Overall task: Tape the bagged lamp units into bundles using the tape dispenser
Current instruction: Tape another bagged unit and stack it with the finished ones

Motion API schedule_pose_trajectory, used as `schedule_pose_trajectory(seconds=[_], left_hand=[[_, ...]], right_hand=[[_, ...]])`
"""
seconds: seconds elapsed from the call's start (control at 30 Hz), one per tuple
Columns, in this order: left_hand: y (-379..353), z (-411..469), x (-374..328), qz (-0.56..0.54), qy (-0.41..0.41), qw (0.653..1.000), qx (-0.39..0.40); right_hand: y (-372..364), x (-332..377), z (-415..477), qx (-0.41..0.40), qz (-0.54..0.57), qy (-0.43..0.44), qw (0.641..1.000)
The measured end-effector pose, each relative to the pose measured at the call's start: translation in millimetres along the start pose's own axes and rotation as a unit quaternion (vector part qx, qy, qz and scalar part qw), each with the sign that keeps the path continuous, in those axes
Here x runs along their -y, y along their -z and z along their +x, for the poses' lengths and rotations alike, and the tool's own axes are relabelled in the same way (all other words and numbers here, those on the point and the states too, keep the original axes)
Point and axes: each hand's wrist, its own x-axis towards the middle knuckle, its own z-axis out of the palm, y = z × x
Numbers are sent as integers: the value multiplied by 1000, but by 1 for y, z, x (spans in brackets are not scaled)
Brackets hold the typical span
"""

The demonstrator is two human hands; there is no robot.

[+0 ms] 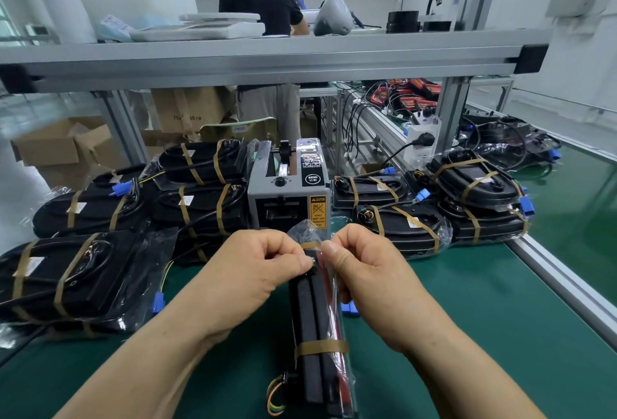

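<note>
A bundle of black bagged lamp units (314,325) stands on edge on the green mat in front of me. One brown tape band (320,347) wraps its near end. A second brown tape strip (311,245) sits at its far end. My left hand (263,265) and my right hand (360,268) pinch the bundle's far end from either side, with the thumbs at that strip. The grey tape dispenser (287,191) stands just behind the bundle.
Taped bundles lie stacked at the left (76,271) and at the right (474,185) of the dispenser. An aluminium rail (564,281) edges the mat on the right. A shelf beam (267,61) crosses overhead. A person (263,4) stands beyond it, near cardboard boxes (66,148).
</note>
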Motion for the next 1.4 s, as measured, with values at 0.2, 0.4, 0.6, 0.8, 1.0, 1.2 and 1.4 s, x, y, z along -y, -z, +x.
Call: schedule_pose_trajectory(seconds=[0.2, 0.4, 0.6, 0.8, 1.0, 1.2, 1.4], left_hand=[[0, -1, 2, 14, -2, 1000, 6], [0, -2, 1, 25, -11, 1000, -7], [-1, -3, 0, 43, -19, 999, -23], [-2, -5, 2, 65, -25, 997, -32], [-1, -4, 6, 77, -32, 996, -40], [-1, -5, 7, 79, -29, 995, -49], [-1, -4, 8, 79, -4, 993, -87]], right_hand=[[-1, 1, 0, -4, -8, 4, 1000], [-3, 2, 0, -2, -8, 10, 1000], [-3, 2, -1, 2, -1, 4, 1000], [-3, 2, -1, 3, -2, 6, 1000], [-4, 3, -1, -1, -4, 7, 1000], [-5, 4, -1, -2, 1, 5, 1000], [-4, 5, -2, 1, -8, 12, 1000]])
